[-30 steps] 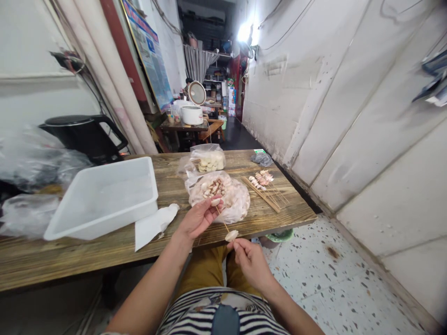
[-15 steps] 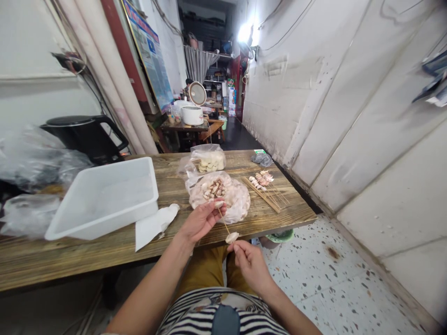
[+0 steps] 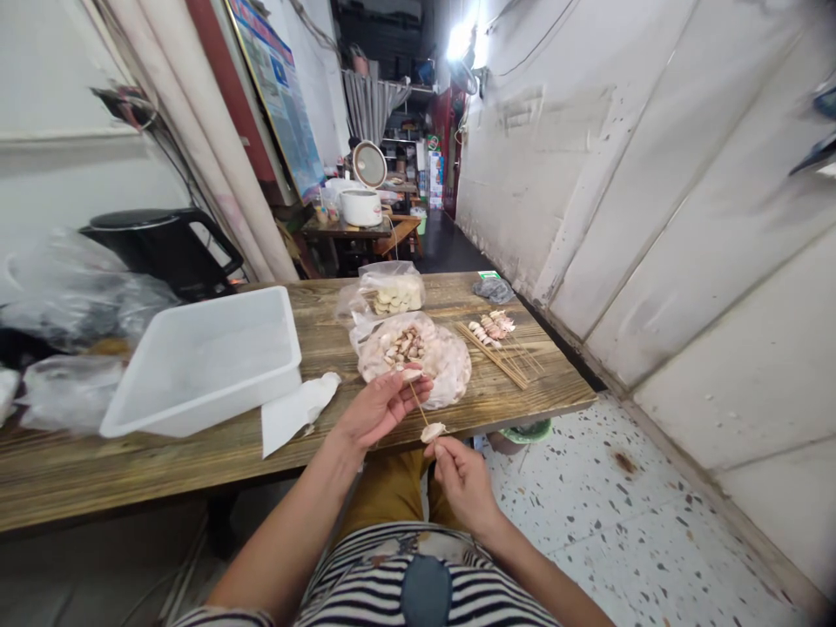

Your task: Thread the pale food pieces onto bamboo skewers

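My right hand (image 3: pixel 459 477) grips the lower end of a thin bamboo skewer (image 3: pixel 419 404), close to a pale slice of food (image 3: pixel 432 432) threaded on it. My left hand (image 3: pixel 380 407) pinches another pale slice (image 3: pixel 411 375) at the skewer's upper end. Whether the tip has gone through that slice I cannot tell. Just beyond my left hand lies an open plastic bag (image 3: pixel 452 367) of pale and brownish food pieces, whose kind I cannot make out. To its right, several loaded skewers (image 3: pixel 502 326) lie by a bundle of bare skewers (image 3: pixel 491 355).
A white plastic tub (image 3: pixel 196 416) stands on the wooden table (image 3: pixel 555 383) at left, with white paper (image 3: pixel 287 420) beside it. Behind are a black kettle (image 3: pixel 153 248) and a bag of pale slices (image 3: pixel 398 296). A grey crumpled bag (image 3: pixel 493 289) lies at the far right. Below the edge sits a bin (image 3: pixel 526 433).
My left hand and its slice have risen slightly toward the bag. My right hand still holds the skewer, now slightly higher in view. The camera view has shifted a little.
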Motion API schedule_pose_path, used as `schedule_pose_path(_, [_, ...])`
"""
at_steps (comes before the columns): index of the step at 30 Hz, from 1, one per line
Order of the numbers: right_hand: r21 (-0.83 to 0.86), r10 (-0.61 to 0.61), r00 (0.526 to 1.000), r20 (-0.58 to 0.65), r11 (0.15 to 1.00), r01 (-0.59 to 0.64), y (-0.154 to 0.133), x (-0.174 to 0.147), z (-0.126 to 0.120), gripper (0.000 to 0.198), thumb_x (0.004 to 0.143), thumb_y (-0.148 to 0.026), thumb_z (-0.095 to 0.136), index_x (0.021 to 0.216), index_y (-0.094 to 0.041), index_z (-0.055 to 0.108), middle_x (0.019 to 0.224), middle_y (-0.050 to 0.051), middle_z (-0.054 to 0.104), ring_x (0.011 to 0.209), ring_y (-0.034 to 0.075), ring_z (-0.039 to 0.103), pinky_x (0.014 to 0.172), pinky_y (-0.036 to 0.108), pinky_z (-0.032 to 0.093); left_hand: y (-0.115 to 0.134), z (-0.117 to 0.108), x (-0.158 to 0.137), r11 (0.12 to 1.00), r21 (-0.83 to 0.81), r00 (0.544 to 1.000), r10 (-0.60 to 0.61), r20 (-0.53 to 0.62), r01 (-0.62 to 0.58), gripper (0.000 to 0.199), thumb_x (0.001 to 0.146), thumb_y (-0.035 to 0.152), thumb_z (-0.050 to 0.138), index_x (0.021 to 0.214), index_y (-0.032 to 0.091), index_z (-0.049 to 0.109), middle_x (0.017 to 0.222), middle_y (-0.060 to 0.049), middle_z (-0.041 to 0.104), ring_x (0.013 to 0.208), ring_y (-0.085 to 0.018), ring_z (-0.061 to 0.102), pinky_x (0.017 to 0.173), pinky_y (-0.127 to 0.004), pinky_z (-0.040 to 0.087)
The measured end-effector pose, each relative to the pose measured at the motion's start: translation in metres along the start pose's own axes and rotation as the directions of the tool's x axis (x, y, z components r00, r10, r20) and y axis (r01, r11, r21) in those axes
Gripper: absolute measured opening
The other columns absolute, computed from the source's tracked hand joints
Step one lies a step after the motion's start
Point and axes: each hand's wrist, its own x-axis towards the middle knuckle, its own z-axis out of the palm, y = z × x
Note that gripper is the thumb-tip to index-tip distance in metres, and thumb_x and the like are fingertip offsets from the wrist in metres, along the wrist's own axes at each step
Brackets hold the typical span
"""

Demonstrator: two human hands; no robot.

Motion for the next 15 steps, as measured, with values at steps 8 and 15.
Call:
schedule_pose_path(8, [-0.001,-0.033,0.999,-0.010,0.999,0.033,-0.008,-0.002,-0.001,0.024,0.093,-0.031,0.039,0.084,-0.016,0.056,0.052,-0.007,0.033,0.046,0.008,0.032,0.045,0.020,0.025,0.003,0.000,-0.007,0.999,-0.050,1.000,0.008,0.009,-0.008,0.026,0.080,0.028,0.059,0.101,0.013,0.063,0.091,-0.010,0.071,0.088,-0.019,0.066,0.084,-0.034,0.050])
schedule_pose_path(15, [0.017,-0.039,0.998,0.049,0.999,0.038,-0.025,-0.006,-0.002,0.026,0.093,-0.034,0.038,0.082,-0.017,0.055,0.050,-0.007,0.034,0.044,0.008,0.032,0.044,0.019,0.027,-0.001,0.019,-0.019,0.964,-0.037,0.961,0.257,-0.106,-0.262,0.020,0.082,0.028,0.057,0.093,0.013,0.064,0.098,-0.011,0.070,0.092,-0.020,0.064,0.086,-0.034,0.049])
